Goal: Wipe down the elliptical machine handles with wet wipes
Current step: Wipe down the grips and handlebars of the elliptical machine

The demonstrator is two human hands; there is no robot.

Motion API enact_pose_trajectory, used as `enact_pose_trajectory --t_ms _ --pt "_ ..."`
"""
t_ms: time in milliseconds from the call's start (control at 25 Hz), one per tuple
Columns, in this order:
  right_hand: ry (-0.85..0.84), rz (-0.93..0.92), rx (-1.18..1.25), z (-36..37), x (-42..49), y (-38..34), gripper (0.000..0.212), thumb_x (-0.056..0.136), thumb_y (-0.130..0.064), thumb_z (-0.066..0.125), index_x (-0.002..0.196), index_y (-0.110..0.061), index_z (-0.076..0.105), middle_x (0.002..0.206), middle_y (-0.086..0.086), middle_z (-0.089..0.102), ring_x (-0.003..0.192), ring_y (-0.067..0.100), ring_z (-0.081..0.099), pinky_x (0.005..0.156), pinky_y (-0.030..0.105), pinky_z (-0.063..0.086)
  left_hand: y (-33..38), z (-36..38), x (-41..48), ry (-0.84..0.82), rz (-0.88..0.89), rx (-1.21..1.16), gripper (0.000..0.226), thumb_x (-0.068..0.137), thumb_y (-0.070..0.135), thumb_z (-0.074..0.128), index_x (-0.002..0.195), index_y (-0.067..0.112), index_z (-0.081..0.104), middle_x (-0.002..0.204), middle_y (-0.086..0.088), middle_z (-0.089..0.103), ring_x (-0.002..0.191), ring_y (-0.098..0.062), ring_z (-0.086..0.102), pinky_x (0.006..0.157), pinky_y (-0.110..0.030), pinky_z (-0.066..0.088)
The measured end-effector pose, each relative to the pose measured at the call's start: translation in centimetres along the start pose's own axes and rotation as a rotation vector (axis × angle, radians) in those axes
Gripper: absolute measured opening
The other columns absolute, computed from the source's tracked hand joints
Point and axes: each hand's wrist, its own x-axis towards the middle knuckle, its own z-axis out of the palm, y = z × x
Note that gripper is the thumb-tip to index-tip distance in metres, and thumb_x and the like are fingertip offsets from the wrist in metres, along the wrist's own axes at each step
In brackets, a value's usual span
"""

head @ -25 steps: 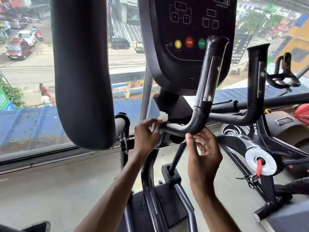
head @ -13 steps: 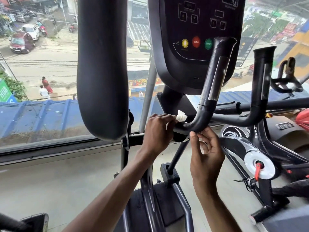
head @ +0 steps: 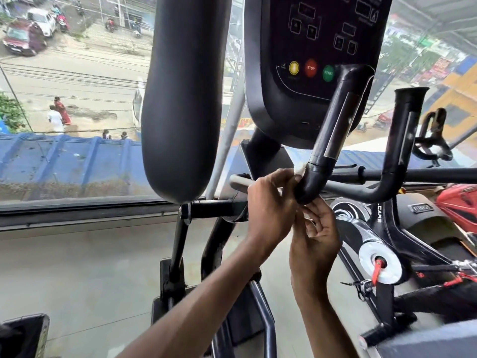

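Window (head: 77,73) behind, left hand (head: 271,205) pinching one wipe (head: 299,172), right hand (head: 317,239), two handles (head: 340,120) (head: 405,135)

The left hand (head: 269,210) grips a white wet wipe (head: 299,172) against the elbow bend of the black handle (head: 313,182), below the console (head: 291,104). The right hand (head: 316,239) sits just under that bend, fingers loosely curled

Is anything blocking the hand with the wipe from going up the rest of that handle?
Nothing visible does. The left hand holds the wipe right on the handle bend, and the upright grip above is bare. The right hand sits below the bend.
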Motion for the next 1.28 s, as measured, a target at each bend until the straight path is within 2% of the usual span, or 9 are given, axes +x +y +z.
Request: enact_pose_trajectory --t_ms 200,280,400,480,720,920,1040,1200,1280 --pt "0.015 0.010 0.017 0.2 -0.1 -0.1 0.029 0.090 -0.023 0.073 0.118 -0.027 0.067 0.108 -0.005 0.076 0.100 0.015 0.071 0.092 0.034 0.054 -2.4 -3.4 1.1 -0.105 0.551 0.467 0.015 0.089 0.004 0.065 0.096 0.009 0.078 0.087 0.000 0.077 0.083 -0.016 0.056 0.084 -0.021 0.034" --pt "0.019 0.012 0.008 0.2 0.0 -0.3 0.029 0.089 -0.023 0.073 0.118 -0.025 0.067 0.107 -0.006 0.076 0.099 0.013 0.071 0.092 0.034 0.055 -2.0 -3.1 1.1 -0.079 0.518 0.453 0.014 0.090 0.006 0.066 0.093 0.010 0.079 0.086 0.000 0.078 0.081 -0.016 0.061 0.082 -0.024 0.041" --pt "0.019 0.018 0.006 0.2 0.0 -0.3 0.033 0.088 -0.021 0.073 0.121 -0.023 0.067 0.108 -0.009 0.075 0.100 0.012 0.070 0.093 0.036 0.054 0.0 -0.8 0.0 0.035 0.102 0.075 0.013 0.093 0.009 0.068 0.096 0.011 0.080 0.087 0.005 0.078 0.080 -0.007 0.070 0.074 -0.027 0.054" --pt "0.012 0.023 0.018 0.0 0.1 -0.3 0.035 0.088 -0.016 0.073 0.121 -0.027 0.067 0.109 -0.013 0.075 0.100 0.009 0.069 0.093 0.035 0.053 0.5 0.4 -1.0 0.095 0.008 -0.055 0.016 0.095 0.008 0.065 0.102 0.009 0.080 0.094 0.004 0.078 0.086 -0.006 0.071 0.076 -0.027 0.056" --pt "0.020 0.019 0.001 0.1 0.1 -0.3 0.033 0.088 -0.022 0.074 0.120 -0.021 0.068 0.108 -0.005 0.075 0.097 0.012 0.071 0.089 0.032 0.054 -3.3 -2.1 -1.0 0.089 0.644 0.262 0.026 0.090 -0.002 0.054 0.103 -0.001 0.077 0.107 -0.009 0.077 0.101 -0.022 0.068 0.089 -0.038 0.054" --pt "0.008 0.034 0.023 -0.2 0.2 -0.1 0.039 0.085 -0.012 0.071 0.124 -0.018 0.067 0.109 -0.009 0.075 0.101 0.012 0.069 0.093 0.033 0.054 -0.9 0.6 -1.1 0.138 0.364 0.105 0.039 0.078 -0.008 0.056 0.109 0.000 0.077 0.112 -0.008 0.076 0.104 -0.024 0.072 0.087 -0.039 0.060" --pt "0.005 0.023 0.014 -0.1 0.2 -0.3 0.035 0.087 -0.017 0.073 0.122 -0.019 0.068 0.110 -0.004 0.075 0.100 0.014 0.070 0.091 0.032 0.054 -2.2 -0.4 -1.0 0.109 0.512 0.133 0.036 0.078 -0.015 0.060 0.107 -0.003 0.077 0.111 -0.012 0.076 0.104 -0.025 0.071 0.091 -0.035 0.058" --pt "0.027 0.033 0.026 0.2 0.0 -0.7 0.027 0.088 -0.021 0.073 0.113 -0.029 0.067 0.102 -0.011 0.075 0.096 0.007 0.070 0.089 0.028 0.052 -4.4 -3.5 0.2 -0.056 0.618 0.246 0.033 0.101 0.017 0.052 0.105 -0.003 0.077 0.110 -0.013 0.077 0.106 -0.025 0.071 0.096 -0.030 0.055" --pt "0.027 0.029 0.021 0.3 0.0 -0.8 0.025 0.089 -0.021 0.073 0.112 -0.031 0.068 0.101 -0.014 0.075 0.096 0.008 0.070 0.089 0.030 0.052 -5.9 -4.3 1.2 -0.096 0.605 0.349 0.031 0.096 0.016 0.054 0.108 -0.001 0.078 0.113 -0.012 0.077 0.107 -0.026 0.072 0.094 -0.035 0.057"
